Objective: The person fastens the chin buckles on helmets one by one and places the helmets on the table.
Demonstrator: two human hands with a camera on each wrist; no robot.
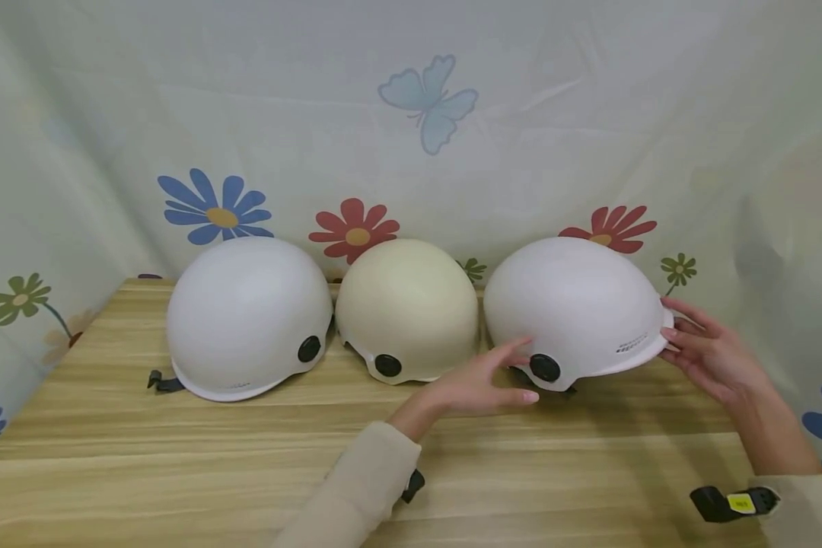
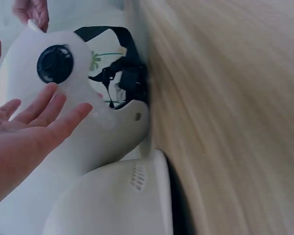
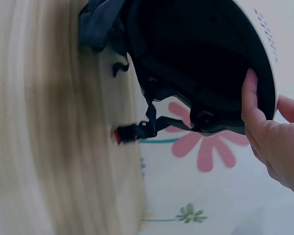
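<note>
Three helmets stand side by side on a wooden table. My right hand pinches the front brim of the white helmet at the right, which is tilted with that brim raised off the table. Its black lining and a dangling strap buckle show in the right wrist view. Beside its black side disc, my left hand has its fingers spread and loose; whether a fingertip touches the shell I cannot tell. A cream helmet sits in the middle, nearest the left hand. Farther left rests another white helmet.
A pale curtain printed with flowers and a butterfly hangs behind and around the table. From under the left helmet a black strap clip sticks out. Black bands circle the wrists over beige sleeves.
</note>
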